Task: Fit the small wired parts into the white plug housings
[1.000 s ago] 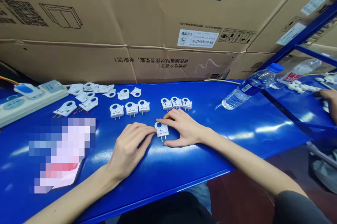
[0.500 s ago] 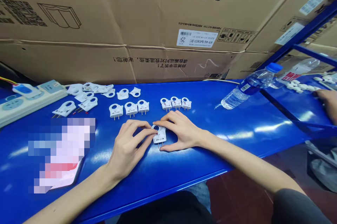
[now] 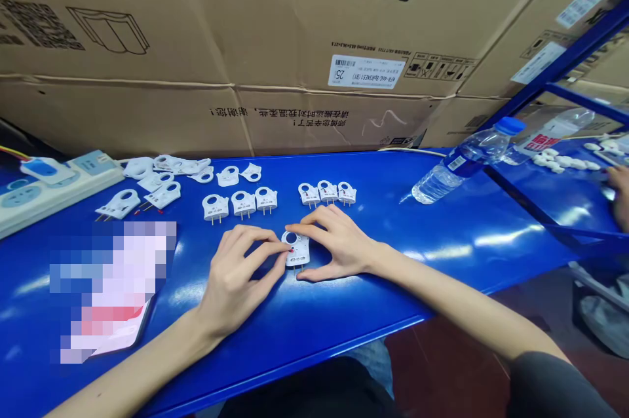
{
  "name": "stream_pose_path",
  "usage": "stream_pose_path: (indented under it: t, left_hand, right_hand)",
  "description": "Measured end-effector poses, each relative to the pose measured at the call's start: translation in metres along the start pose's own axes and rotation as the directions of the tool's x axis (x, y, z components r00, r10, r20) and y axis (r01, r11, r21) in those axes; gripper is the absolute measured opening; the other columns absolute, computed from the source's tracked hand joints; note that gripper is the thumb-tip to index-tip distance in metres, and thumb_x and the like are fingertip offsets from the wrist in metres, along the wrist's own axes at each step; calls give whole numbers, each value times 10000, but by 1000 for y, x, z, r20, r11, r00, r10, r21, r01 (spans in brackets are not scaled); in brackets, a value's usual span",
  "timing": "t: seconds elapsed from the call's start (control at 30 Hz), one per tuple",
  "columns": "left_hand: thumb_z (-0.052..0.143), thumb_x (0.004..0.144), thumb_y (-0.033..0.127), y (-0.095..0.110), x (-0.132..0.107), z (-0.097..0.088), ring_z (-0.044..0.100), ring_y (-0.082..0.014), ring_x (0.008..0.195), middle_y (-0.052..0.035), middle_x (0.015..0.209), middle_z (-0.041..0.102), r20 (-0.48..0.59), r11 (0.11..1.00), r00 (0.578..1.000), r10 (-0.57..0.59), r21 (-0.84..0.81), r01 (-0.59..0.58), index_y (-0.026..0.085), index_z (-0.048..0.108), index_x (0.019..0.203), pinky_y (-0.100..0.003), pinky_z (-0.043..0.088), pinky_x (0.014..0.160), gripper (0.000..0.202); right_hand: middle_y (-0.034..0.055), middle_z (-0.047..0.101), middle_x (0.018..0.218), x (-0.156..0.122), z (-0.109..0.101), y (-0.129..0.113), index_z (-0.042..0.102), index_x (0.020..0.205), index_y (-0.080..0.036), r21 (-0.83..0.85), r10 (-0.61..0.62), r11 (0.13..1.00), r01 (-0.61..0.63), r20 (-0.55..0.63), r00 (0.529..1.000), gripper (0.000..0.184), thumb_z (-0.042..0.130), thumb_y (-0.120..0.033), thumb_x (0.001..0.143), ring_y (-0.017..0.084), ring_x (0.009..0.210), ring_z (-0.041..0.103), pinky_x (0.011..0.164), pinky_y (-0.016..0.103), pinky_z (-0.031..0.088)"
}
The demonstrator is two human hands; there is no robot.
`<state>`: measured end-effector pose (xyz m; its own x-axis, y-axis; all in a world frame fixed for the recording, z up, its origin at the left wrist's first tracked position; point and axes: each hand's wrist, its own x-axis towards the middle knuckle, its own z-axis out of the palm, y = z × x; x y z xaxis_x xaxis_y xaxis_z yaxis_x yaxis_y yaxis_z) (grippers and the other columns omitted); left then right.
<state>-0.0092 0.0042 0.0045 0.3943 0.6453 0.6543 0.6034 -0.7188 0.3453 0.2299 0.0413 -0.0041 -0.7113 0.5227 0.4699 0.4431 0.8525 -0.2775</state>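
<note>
A white two-pin plug housing (image 3: 299, 253) with a large round hole lies on the blue table, its metal pins pointing toward me. My right hand (image 3: 339, 244) grips it from the right, fingers at the top and thumb down by the pins. From the left, my left hand (image 3: 243, 267) closes its fingertips at the housing's left side, on a tiny red part (image 3: 291, 249) just below the hole; the fingers partly hide it. Beyond my hands stand three similar housings with red bits (image 3: 327, 192) and, further left, three plain plug housings (image 3: 243, 204).
More white casings (image 3: 179, 166) lie heaped at the back left beside a power strip (image 3: 63, 185). A phone (image 3: 125, 300), its screen blurred, lies left. Water bottle (image 3: 464, 159), blue metal frame (image 3: 555, 87) and another person's hand (image 3: 620, 195) are right. Cardboard boxes (image 3: 275, 31) wall the back.
My two hands and the plug housing hold nearly the same place, with only tiny finger shifts. At the far right, the other person's hand has moved slightly.
</note>
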Motion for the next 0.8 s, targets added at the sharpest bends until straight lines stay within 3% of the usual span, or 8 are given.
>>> stream_pose_path:
  t: [0.4,0.8]
  left_hand:
    - [683,929,141,-1,-1,0,655,-177,851,-10,925,721,1,999,1000,28,38,-28,230,712,957,-344,469,795,97]
    - [655,934,151,-1,-2,1,665,-206,944,-35,1027,741,77,999,997,21,23,-23,247,726,1098,-381,480,851,202]
  right_hand:
    - [142,689,1209,1,-1,-2,568,1407,-144,-33,-3,999,5,56,998,719,639,-668,919,243,1000,601,847,387,433]
    - [130,695,1136,1,2,3,598,1342,-151,-43,35,998,-36,-12,999,689,702,-633,861,256,980,621,835,414,476]
